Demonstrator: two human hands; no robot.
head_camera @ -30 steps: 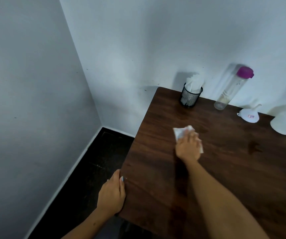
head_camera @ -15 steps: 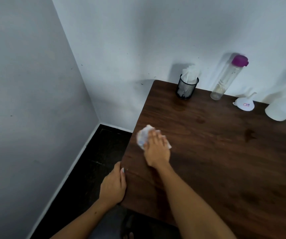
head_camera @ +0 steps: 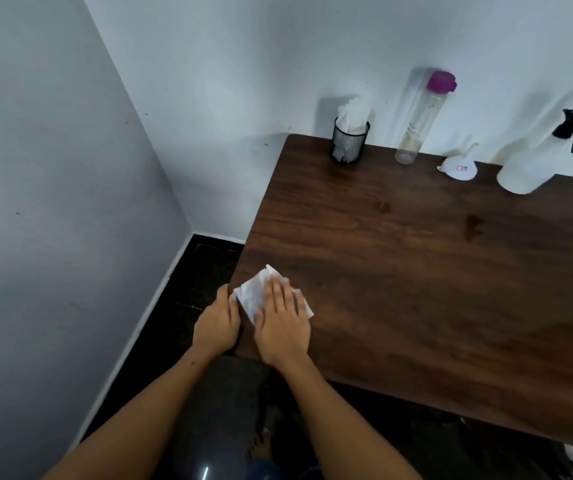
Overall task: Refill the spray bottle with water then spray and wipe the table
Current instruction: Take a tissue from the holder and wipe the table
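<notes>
My right hand (head_camera: 283,323) presses a white paper tissue (head_camera: 255,294) flat on the dark wooden table (head_camera: 416,289), at its near left corner, fingers straight. My left hand (head_camera: 217,323) rests against the table's left edge right beside the tissue, thumb on top, holding nothing. The white spray bottle (head_camera: 534,161) with a black trigger head stands at the back right against the wall. A tall clear water bottle (head_camera: 420,123) with a purple cap stands at the back middle. A white funnel (head_camera: 458,166) lies between the two bottles.
A black mesh cup (head_camera: 349,145) stuffed with white tissues stands at the table's back left. Two dark wet marks (head_camera: 473,226) show on the tabletop. White walls meet at a corner on the left, with dark floor (head_camera: 188,292) beside the table.
My right hand has slid the tissue toward me and to the left, from the table's middle to its near left corner. The left hand stayed at the table's edge.
</notes>
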